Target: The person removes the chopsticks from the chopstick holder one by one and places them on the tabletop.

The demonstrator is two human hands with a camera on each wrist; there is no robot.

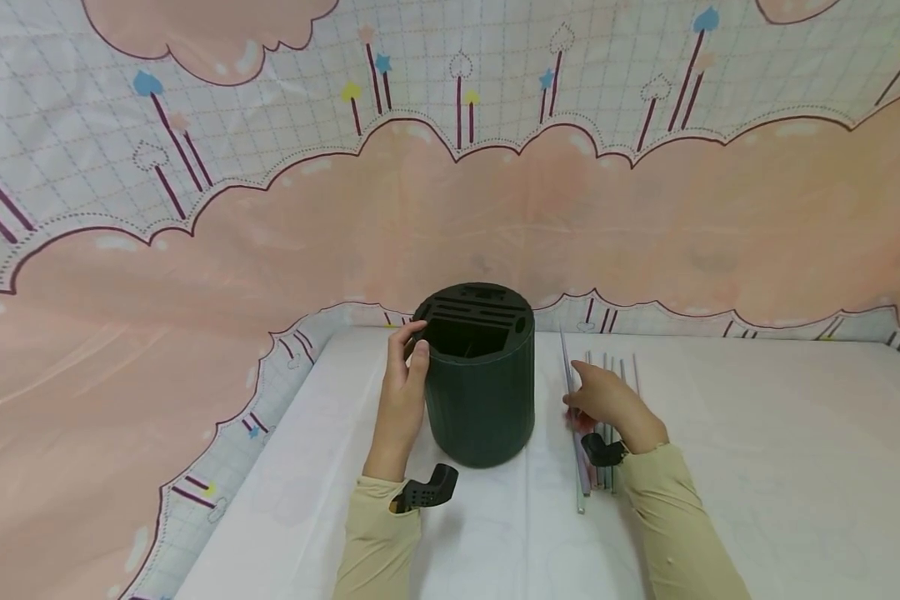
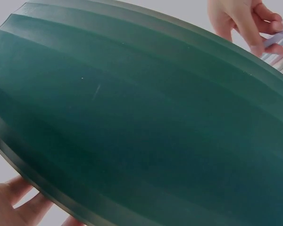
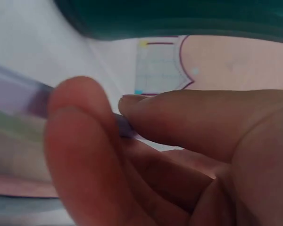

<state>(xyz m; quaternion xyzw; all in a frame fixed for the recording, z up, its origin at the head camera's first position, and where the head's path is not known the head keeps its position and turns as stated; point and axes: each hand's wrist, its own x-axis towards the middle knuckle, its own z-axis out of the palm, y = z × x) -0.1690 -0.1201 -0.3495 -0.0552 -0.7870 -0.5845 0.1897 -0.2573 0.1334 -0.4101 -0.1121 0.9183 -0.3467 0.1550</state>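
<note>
A dark green ribbed holder [image 1: 482, 375] with slots and an opening in its top stands upright on the white table [image 1: 757, 467]. My left hand [image 1: 405, 375] grips its left side near the rim; in the left wrist view the ribbed wall [image 2: 141, 122] fills the frame with my fingers [image 2: 9, 207] below it. Right of the holder lie several thin pastel sticks [image 1: 607, 417] side by side. My right hand [image 1: 603, 400] rests over them and pinches the leftmost, purplish stick [image 3: 19, 94] between thumb and fingers [image 3: 85, 132].
A pink and white cloud-patterned cloth [image 1: 195, 250] forms the backdrop and drapes down on the left of the table. A black camera mount [image 1: 427, 492] sits on each wrist. Bare white tabletop stretches to the right of the sticks.
</note>
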